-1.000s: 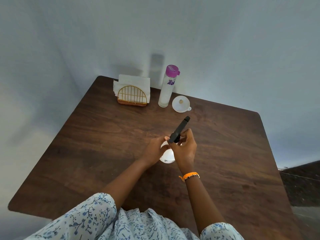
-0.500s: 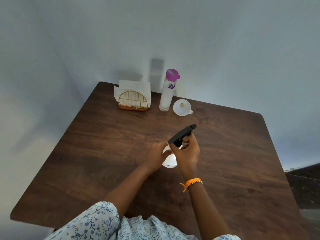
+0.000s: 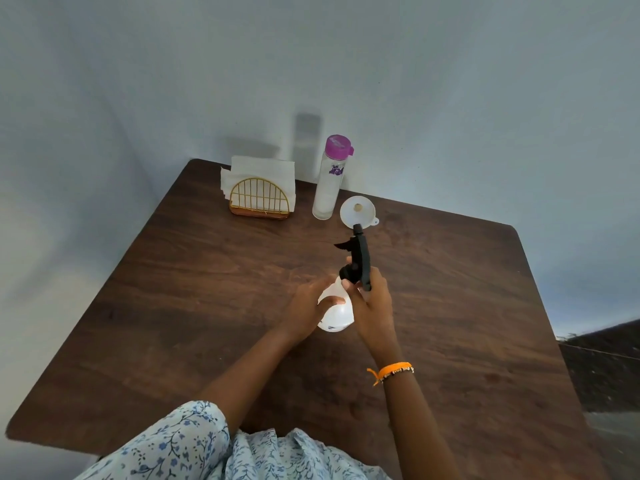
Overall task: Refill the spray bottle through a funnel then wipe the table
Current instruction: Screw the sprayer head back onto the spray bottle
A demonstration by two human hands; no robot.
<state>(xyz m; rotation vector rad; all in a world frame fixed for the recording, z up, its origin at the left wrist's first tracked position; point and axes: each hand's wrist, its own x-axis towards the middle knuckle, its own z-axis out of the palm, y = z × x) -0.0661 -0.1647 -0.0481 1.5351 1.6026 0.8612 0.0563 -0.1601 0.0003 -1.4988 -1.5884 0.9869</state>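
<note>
The person is holding a white spray bottle (image 3: 335,311) upright mid-counter (image 3: 207,289). Their left hand (image 3: 308,310) is wrapping around the bottle's body, and the right hand (image 3: 372,306) is gripping the base of the black trigger sprayer head (image 3: 358,259), nozzle pointing away toward the far edge. Hard to tell whether the head is sitting screwed on or loose, since fingers are covering the neck. The bottle's lower part is mostly hiding behind both hands. Farther back, a white funnel (image 3: 356,211) is lying wide end up, just beside a clear water bottle with a purple lid (image 3: 329,181). Left of that, a gold wire napkin holder (image 3: 259,199) is holding white napkins. An orange bracelet (image 3: 393,370) is sitting on the right wrist.
</note>
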